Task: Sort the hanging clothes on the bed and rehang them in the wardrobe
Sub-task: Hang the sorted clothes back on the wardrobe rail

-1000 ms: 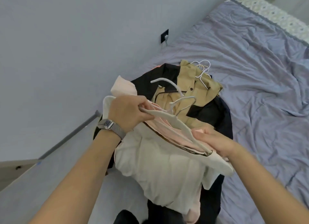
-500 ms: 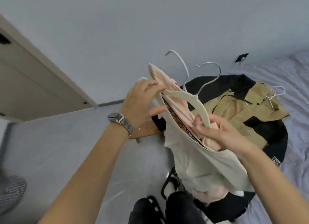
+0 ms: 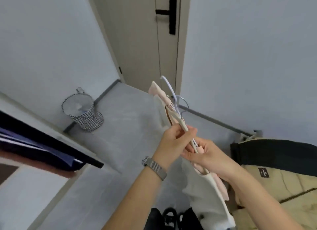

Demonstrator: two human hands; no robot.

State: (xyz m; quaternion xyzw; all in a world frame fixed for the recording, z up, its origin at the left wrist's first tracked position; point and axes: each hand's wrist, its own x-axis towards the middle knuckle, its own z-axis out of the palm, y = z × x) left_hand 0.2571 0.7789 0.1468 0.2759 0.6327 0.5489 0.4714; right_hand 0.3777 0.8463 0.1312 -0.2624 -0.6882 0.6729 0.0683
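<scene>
Both hands hold the bundle of cream hangers [image 3: 184, 126] carrying pale pink and white garments [image 3: 208, 192]: the left hand [image 3: 172, 141] pinches farther up, the right hand [image 3: 206, 156] grips nearer. The bundle's long axis runs near-right to far-left, its hooks [image 3: 173, 95] pointing away, roughly toward the beige door [image 3: 145, 40].

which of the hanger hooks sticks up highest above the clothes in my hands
The white hook, rising above the pink garment toward the door. The thinner bluish wire hook curls lower, nearer your left hand.
</scene>
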